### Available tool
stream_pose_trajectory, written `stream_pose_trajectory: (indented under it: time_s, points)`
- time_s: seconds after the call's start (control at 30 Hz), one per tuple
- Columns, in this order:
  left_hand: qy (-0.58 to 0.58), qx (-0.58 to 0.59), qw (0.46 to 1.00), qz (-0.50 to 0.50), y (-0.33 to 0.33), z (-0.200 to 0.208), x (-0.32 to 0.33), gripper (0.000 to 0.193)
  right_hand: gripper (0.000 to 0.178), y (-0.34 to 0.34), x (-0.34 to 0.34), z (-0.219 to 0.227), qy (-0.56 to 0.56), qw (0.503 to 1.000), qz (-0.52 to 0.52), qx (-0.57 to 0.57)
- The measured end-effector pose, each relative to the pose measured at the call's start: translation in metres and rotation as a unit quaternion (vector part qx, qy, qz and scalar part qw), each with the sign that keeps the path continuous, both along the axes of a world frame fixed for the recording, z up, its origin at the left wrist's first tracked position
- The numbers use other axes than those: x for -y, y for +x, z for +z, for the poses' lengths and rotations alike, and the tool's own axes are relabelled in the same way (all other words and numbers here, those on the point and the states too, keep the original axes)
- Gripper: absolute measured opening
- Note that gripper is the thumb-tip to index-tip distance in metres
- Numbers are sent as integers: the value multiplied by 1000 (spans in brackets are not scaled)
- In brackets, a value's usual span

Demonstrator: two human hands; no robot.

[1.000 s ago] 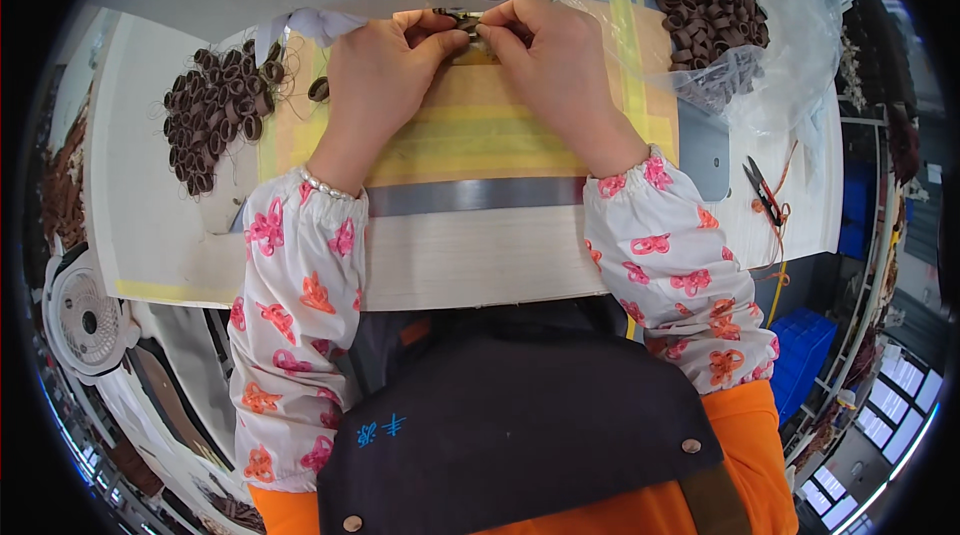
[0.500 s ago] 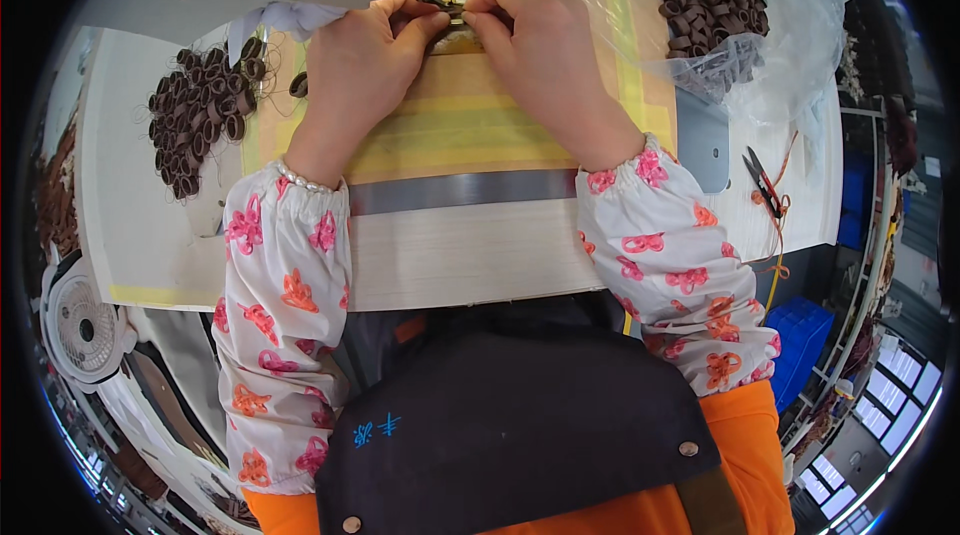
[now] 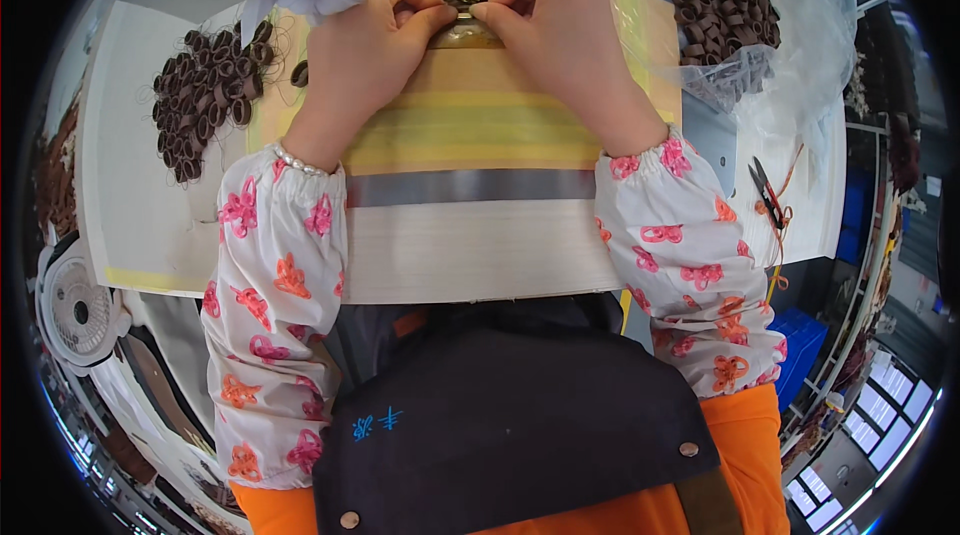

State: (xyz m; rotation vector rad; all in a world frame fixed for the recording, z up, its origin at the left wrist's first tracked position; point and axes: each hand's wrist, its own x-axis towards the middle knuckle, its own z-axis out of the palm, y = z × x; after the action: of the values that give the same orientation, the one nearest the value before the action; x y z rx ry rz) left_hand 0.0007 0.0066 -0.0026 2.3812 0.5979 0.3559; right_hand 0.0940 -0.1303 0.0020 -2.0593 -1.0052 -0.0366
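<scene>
Table edge: we see our flowered sleeves cross the pale worktable (image 3: 480, 255) toward a yellow-striped mat (image 3: 480, 125).
Left hand (image 3: 365, 55): fingertips pinched on a small dark piece (image 3: 462, 3) at the mat's far edge.
Right hand (image 3: 560, 40): pinching the same piece from the other side, thumbs nearly touching.
Risk: we judge the tiny piece could slip from our pinch, since so little of it shows to grip.
Snips (image 3: 766, 193): well apart, at our right.
Loose heap (image 3: 205, 95): brown curled rings lie bare on the table, left of the mat.
Bag (image 3: 790, 45): clear plastic, holding more brown rings (image 3: 715, 5); its slack mouth could spill them.
</scene>
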Motion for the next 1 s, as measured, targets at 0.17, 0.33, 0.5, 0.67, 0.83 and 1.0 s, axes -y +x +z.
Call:
stream_pose_trajectory:
  time_s: [0.17, 0.33, 0.5, 0.67, 0.83, 1.0]
  points:
    - [7, 11, 1000, -10, 2, -3, 1, 25, 21, 7, 3, -3, -20, 1000, 4, 8]
    - [12, 26, 1000, -10, 0, -4, -1, 25, 20, 4, 0, -3, -24, 1000, 1, 15]
    - [9, 37, 999, -17, 3, -6, 2, 27, 18, 6, 5, -3, -22, 1000, -4, -10]
    - [19, 40, 998, -37, 2, 1, 2, 26, 20, 5, 7, 0, -34, 999, -5, 2]
    - [107, 107, 986, -75, -13, 1, 8, 15, 22, -4, 11, 1, 12, 993, -11, -118]
    - [65, 91, 986, -122, -52, 8, 62, 11, 25, -26, 14, 16, 4, 933, 8, -359]
